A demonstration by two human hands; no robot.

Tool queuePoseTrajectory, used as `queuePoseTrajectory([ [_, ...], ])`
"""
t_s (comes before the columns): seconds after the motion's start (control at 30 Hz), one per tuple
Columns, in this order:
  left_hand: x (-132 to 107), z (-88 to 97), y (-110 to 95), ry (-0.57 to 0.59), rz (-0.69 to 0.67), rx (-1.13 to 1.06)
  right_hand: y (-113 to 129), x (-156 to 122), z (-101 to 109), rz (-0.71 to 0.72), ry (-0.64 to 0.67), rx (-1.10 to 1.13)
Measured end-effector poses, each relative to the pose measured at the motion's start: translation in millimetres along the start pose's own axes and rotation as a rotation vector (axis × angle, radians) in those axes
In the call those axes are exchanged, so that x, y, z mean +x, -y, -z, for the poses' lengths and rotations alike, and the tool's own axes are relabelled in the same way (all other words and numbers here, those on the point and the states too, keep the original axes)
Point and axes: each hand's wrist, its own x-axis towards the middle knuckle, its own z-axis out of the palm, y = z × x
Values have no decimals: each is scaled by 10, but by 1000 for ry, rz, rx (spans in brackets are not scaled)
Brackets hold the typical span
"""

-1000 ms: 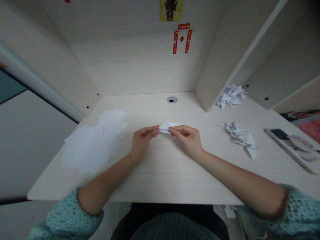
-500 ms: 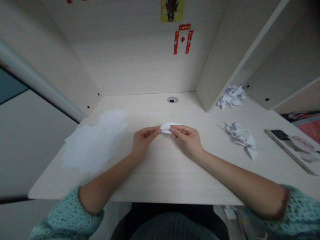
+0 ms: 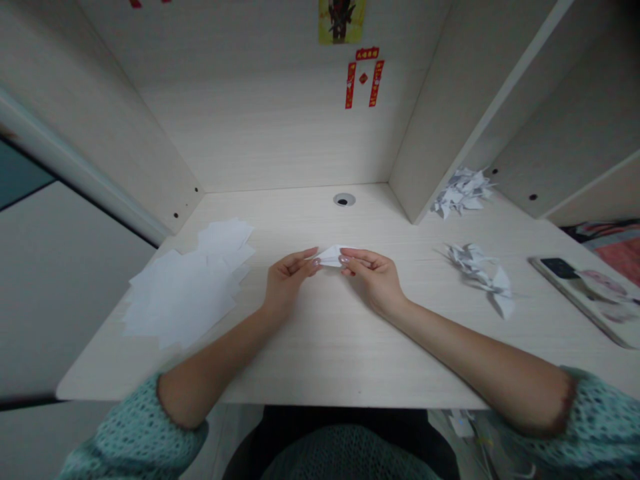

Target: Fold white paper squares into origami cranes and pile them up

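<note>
A small folded piece of white paper [image 3: 330, 256] is stretched between my two hands above the middle of the desk. My left hand [image 3: 289, 279] pinches its left end between thumb and fingers. At the other end, my right hand [image 3: 374, 277] grips the paper with thumb and fingertips, covering part of it. Loose white paper sheets [image 3: 185, 287] lie spread and overlapping to the left of my left hand. Several folded paper pieces [image 3: 481, 273] sit in a row on the right, apart from my right hand.
A heap of folded white papers [image 3: 463, 192] rests behind the upright divider [image 3: 450, 120]. The phone [image 3: 585, 297] lies at the right side of the desk [image 3: 310, 360]. A round cable hole [image 3: 344, 200] is set near the back panel, which carries red stickers [image 3: 350, 85].
The fingers of my left hand have shifted slightly along the paper's left end, and more of its pointed fold shows. My right hand stays nearly still.
</note>
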Motion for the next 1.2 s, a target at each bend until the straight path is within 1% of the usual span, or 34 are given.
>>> queuePoseTrajectory([
  [0.13, 2, 3, -19, 18, -14, 6, -25, 24, 28, 8, 13, -4],
  [0.23, 7, 10, -30, 61, -29, 64, -39, 41, 49, 34, 14, -34],
  [0.33, -2, 4, -36, 120, 5, 121, -45, 37, 46, 39, 29, -37],
  [0.43, -23, -18, -39, 146, 14, 118, -45, 8, 24, 52, 69, -45],
  [0.6, -30, -34, -27, 123, -23, 111, -31, -37, -9, 66, 82, -77],
  [0.77, -14, -23, 0, 105, -10, 102, -20, -47, -20, 79, 87, -74],
  [1.0, -19, -26, -6, 91, -22, 126, -50, -50, 12, 123, 93, -177],
  [1.2, -12, -31, -9, 68, -18, 143, -29, -52, -4, 88, 81, -173],
])
